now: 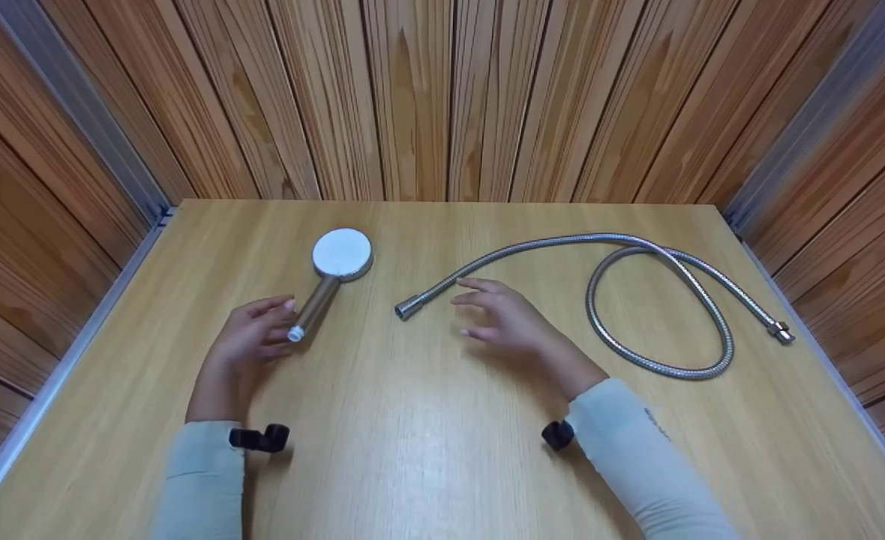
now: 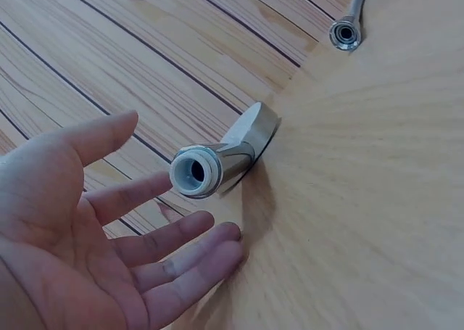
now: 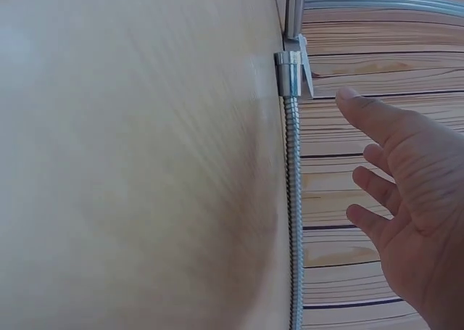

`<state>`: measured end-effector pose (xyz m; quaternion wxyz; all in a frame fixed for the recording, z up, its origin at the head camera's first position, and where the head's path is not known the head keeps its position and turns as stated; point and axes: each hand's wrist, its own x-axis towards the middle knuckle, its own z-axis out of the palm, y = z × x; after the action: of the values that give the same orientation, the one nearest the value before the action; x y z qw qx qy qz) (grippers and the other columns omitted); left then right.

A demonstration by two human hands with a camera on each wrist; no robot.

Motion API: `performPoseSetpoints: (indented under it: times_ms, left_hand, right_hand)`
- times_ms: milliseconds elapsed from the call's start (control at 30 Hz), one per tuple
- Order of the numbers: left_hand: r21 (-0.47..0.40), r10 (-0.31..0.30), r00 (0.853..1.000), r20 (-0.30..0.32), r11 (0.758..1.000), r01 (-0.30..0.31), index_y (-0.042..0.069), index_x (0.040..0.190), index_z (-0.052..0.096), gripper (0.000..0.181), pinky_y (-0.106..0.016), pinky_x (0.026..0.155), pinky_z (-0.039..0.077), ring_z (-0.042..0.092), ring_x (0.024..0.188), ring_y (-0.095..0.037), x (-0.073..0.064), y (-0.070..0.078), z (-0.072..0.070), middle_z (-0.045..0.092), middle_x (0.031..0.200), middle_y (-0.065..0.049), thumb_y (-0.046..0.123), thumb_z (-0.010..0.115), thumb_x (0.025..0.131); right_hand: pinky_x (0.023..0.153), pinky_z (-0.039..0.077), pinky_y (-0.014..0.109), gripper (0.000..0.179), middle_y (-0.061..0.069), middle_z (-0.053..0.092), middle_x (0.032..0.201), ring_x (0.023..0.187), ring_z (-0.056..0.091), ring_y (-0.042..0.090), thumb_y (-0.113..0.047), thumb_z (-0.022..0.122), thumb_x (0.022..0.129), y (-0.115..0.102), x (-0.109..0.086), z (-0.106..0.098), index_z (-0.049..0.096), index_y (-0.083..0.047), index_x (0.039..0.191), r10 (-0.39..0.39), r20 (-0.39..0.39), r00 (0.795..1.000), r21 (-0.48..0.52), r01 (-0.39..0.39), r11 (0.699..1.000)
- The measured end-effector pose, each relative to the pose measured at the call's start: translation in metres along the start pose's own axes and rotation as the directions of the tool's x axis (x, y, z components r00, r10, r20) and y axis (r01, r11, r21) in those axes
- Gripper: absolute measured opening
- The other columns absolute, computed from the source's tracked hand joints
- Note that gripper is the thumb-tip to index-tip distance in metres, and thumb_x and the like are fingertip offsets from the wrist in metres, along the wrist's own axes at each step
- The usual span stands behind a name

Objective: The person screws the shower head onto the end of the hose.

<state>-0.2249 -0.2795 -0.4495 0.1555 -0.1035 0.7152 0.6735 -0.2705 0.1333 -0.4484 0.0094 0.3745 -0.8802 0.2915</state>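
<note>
Beside the handheld shower head [image 1: 340,257], the left hand [image 1: 253,330] is spread and holds nothing; whether one fingertip touches the handle [image 1: 316,304], from where I stand I cannot tell. To the right of the shower head, the right hand [image 1: 506,315] has its fingers apart near the metal hose [image 1: 592,238], gripping nothing. The shower head lies on the table [image 1: 382,450]; I judge it rather light, stiff, perhaps slippery (yet its handle seems the best hold). The hose should bend easily; better take its wide connector [image 1: 409,307]. I count one shower head, one hose, two hands.
</note>
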Motion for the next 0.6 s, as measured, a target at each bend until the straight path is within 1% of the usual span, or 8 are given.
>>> performPoseSetpoints:
  times_ms: [100,233,300,367,467,600]
  left_hand:
    - [-0.066,-0.028,1.0,-0.002,0.997,0.028,0.006,0.149,0.037,0.07,-0.043,0.09,0.054,0.065,0.095,-0.021,0.004,-0.001,0.0,0.056,0.12,-0.008,0.038,0.065,0.094]
    - [-0.166,-0.067,0.998,0.016,0.984,0.069,0.008,0.149,0.037,0.064,-0.044,0.09,0.053,0.065,0.096,-0.023,0.01,-0.002,0.001,0.055,0.116,-0.009,0.031,0.064,0.096]
    - [-0.196,-0.08,0.996,0.032,0.977,0.085,0.009,0.149,0.037,0.061,-0.043,0.089,0.054,0.065,0.098,-0.024,0.012,-0.003,0.002,0.056,0.114,-0.009,0.026,0.063,0.097]
    - [-0.218,-0.087,0.995,0.042,0.971,0.094,0.01,0.148,0.039,0.057,-0.041,0.087,0.055,0.066,0.099,-0.025,0.014,-0.003,0.004,0.059,0.112,-0.009,0.02,0.062,0.097]
    - [-0.221,-0.086,0.995,0.055,0.971,0.096,0.01,0.147,0.042,0.057,-0.037,0.082,0.057,0.068,0.097,-0.026,0.016,-0.005,0.007,0.063,0.112,-0.01,0.013,0.065,0.095]
    - [-0.178,-0.056,0.996,0.073,0.982,0.068,0.01,0.146,0.045,0.06,-0.035,0.078,0.058,0.068,0.095,-0.027,0.018,-0.006,0.013,0.063,0.114,-0.013,0.009,0.069,0.091]
  right_hand:
    - [0.112,0.032,0.048,0.042,0.014,0.043,0.148,0.138,0.037,0.031,-0.015,0.074,0.088,0.0,0.008,0.006,0.063,-0.007,0.128,0.015,0.016,1.0,0.034,-0.016,0.999]
    - [0.112,0.031,0.047,0.043,0.013,0.043,0.149,0.138,0.036,0.029,-0.013,0.074,0.088,-0.002,0.017,0.014,0.063,-0.009,0.129,0.064,0.031,0.997,0.095,-0.066,0.993]
    - [0.113,0.029,0.046,0.043,0.013,0.043,0.149,0.139,0.035,0.029,-0.014,0.074,0.088,-0.003,0.021,0.018,0.063,-0.01,0.13,0.089,0.035,0.995,0.118,-0.092,0.989]
    - [0.114,0.028,0.046,0.043,0.013,0.043,0.149,0.139,0.035,0.029,-0.014,0.074,0.088,-0.004,0.024,0.021,0.063,-0.01,0.129,0.097,0.037,0.995,0.142,-0.102,0.985]
    - [0.114,0.027,0.046,0.043,0.013,0.043,0.148,0.139,0.035,0.029,-0.014,0.074,0.088,-0.005,0.028,0.026,0.063,-0.01,0.129,0.11,0.041,0.993,0.16,-0.115,0.98]
    - [0.115,0.026,0.045,0.042,0.012,0.044,0.148,0.139,0.035,0.029,-0.014,0.074,0.088,-0.005,0.031,0.03,0.064,-0.011,0.128,0.121,0.033,0.992,0.169,-0.125,0.978]
